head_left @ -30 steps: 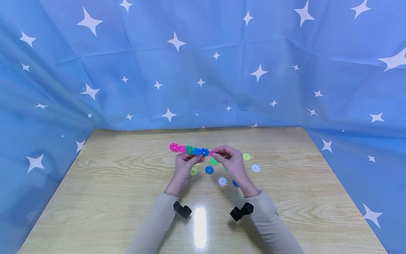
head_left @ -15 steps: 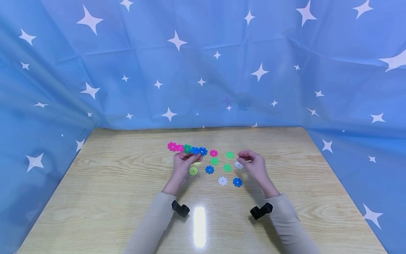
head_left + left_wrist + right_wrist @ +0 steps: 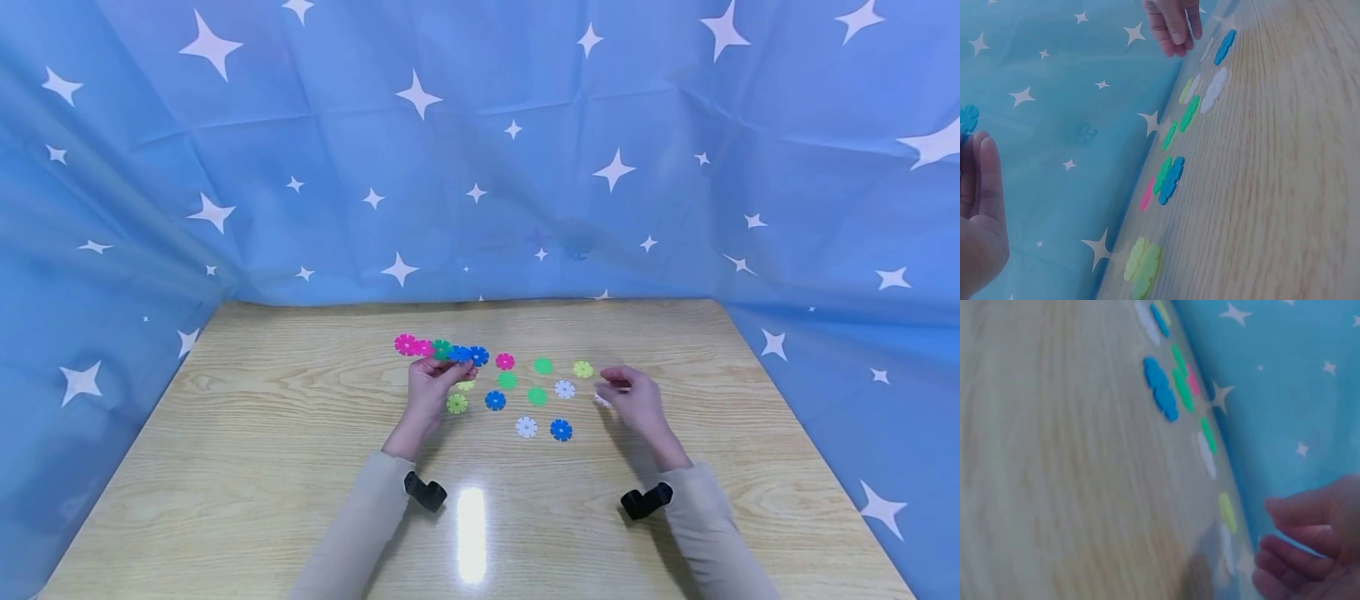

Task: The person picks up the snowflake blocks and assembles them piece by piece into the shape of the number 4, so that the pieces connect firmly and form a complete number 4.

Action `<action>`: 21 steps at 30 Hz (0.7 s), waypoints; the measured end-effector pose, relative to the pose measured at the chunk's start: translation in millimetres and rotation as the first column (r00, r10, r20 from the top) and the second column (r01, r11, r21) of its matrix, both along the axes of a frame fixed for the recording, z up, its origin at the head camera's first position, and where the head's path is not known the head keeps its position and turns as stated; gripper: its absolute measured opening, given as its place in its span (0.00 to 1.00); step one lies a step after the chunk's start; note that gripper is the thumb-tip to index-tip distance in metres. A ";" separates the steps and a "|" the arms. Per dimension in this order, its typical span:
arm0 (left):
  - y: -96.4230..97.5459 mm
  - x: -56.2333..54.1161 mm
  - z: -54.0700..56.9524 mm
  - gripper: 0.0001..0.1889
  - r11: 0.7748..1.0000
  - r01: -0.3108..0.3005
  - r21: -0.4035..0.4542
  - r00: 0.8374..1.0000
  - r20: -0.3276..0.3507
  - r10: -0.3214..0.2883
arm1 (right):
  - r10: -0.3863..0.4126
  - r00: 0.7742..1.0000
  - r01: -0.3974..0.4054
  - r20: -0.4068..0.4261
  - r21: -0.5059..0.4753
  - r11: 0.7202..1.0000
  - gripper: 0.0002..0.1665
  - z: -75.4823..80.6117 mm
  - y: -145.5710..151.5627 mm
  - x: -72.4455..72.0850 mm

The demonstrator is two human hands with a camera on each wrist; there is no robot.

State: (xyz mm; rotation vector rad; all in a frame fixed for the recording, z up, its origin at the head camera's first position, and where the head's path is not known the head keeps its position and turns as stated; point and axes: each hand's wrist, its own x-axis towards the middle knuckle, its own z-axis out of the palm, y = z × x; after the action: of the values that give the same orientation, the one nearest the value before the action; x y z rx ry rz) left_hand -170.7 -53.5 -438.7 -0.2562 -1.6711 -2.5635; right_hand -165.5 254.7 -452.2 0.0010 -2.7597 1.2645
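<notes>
My left hand (image 3: 427,393) pinches the right end of a row of joined, notched plastic snowflake discs (image 3: 441,349). From left to right the row runs pink, pink, green, blue, blue, and it is held up over the table. In the left wrist view one blue disc (image 3: 969,117) shows above the fingertips; the rest is out of frame. My right hand (image 3: 637,404) hovers at the right of the loose discs, partly covering a white disc (image 3: 602,400). Seen from the right wrist, its thumb and bent fingers (image 3: 1288,556) stand apart with nothing between them.
Loose discs lie flat on the wooden table (image 3: 262,433): a pink disc (image 3: 506,362), several green ones, blue discs (image 3: 561,430), white discs (image 3: 527,427) and yellow-green discs (image 3: 457,404). A blue star-patterned cloth (image 3: 480,150) hangs behind and at both sides.
My right hand has moved right, from beside the row's end to over the white disc at the right, uncovering loose discs. My left hand, still holding the row, has shifted slightly left.
</notes>
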 end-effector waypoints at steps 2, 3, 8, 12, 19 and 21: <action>0.1 0.0 -0.1 0.16 1.000 0.000 0.002 1.000 -0.003 0.000 | 0.002 1.000 -0.002 0.007 0.029 1.000 0.17 -1.8 2.8 0.7; 0.2 0.0 -0.2 0.16 1.000 -0.001 0.004 1.000 -0.004 0.001 | 0.003 1.000 -0.004 0.013 0.044 0.999 0.17 -2.8 3.9 0.9; 0.3 1.0 0.7 0.16 1.000 -0.008 0.020 1.000 0.001 0.008 | 0.009 0.999 -0.014 0.051 0.086 0.996 0.19 -5.0 6.4 2.8; 0.0 1.4 1.1 0.16 1.000 -0.012 0.024 1.000 0.010 0.011 | 0.018 0.998 -0.024 0.061 0.093 0.995 0.19 -6.5 7.1 3.2; -0.9 0.8 -0.2 0.17 1.000 -0.004 0.019 1.000 0.010 0.004 | 0.050 0.998 -0.055 0.038 0.130 0.990 0.16 -10.7 8.8 1.5; -1.1 0.5 -0.9 0.17 1.000 -0.003 0.019 1.000 0.008 0.003 | 0.059 0.997 -0.064 0.040 0.145 0.987 0.16 -11.1 9.4 1.2</action>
State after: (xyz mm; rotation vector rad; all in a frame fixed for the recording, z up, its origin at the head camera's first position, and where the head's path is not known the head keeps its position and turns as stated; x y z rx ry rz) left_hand -170.1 -54.6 -439.6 -0.2421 -1.6477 -2.5808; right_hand -164.3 264.0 -463.3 0.0770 -2.8971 1.0824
